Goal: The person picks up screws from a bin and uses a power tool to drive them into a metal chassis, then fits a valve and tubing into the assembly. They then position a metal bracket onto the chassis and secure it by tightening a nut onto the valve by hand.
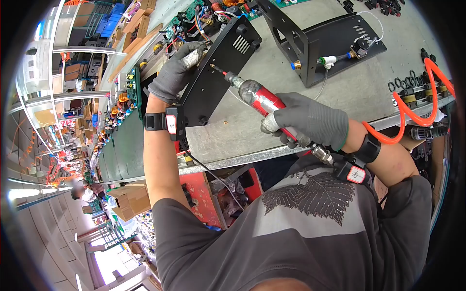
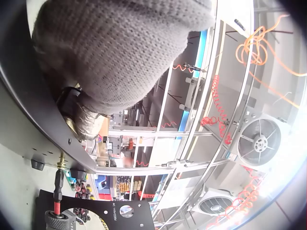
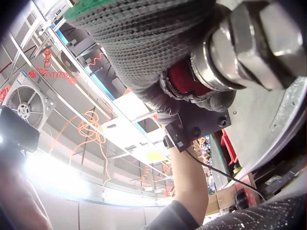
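Observation:
A black metal panel (image 1: 206,92) with vent slots and rubber feet is held tilted over the workbench (image 1: 228,138). My gloved left hand (image 1: 175,70) grips its left edge, with the thumb's worn white tip against the panel. My gloved right hand (image 1: 313,119) is wrapped around a red air screwdriver (image 1: 264,99), which points up and left at the panel. In the left wrist view, the driver bit (image 2: 58,184) meets a brass-coloured screw (image 2: 62,159) at the panel's surface. The glove partly hides a black part and a brass-coloured piece under the left fingers.
Another black metal bracket (image 1: 335,53) stands behind the screwdriver, carrying a valve (image 1: 360,46), fittings and white wires. An orange coiled hose (image 1: 403,126) hangs at the bench's right edge, near several black rings (image 1: 410,82). Circuit boards (image 1: 191,24) and wiring crowd the back left.

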Demonstrator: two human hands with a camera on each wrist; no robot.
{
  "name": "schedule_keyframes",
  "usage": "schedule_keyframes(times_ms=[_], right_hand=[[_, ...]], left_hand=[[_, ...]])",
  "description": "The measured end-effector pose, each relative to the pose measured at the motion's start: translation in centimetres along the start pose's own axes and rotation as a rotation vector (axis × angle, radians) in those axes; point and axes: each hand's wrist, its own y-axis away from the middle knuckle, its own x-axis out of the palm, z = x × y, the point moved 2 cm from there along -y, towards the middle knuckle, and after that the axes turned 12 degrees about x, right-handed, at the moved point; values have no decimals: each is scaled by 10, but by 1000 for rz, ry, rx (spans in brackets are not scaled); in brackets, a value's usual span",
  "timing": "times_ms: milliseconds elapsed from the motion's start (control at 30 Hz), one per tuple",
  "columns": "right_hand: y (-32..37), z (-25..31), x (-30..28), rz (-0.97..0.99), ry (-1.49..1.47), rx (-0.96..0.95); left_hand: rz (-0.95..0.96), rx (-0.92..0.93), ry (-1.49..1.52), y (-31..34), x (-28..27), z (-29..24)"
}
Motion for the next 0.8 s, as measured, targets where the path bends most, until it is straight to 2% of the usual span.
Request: schedule_keyframes(times_ms=[33,100,233,633,700,733,767,800], right_hand=[[2,2,0,-1,1,0],[4,5,1,39,-55,44],[3,6,3,40,-91,78],[7,6,5,-55,54,-24],[14,1,3,-94,107,-76],[21,-1,1,-93,117,-74],[28,-2,-2,-113,148,-33],[34,-5,-4,-132,177,9]], left_hand=[[0,1,0,0,1,-2],[-33,-54,185,1,5,-5],[13,-45,129,-1,3,-6],[26,-31,146,0,5,-7],[-42,144,-501,4,5,-25],[-227,-88,-202,15,19,-47],[-402,-31,-362,23,16,-54],[-495,9,-443,36,22,-75]])
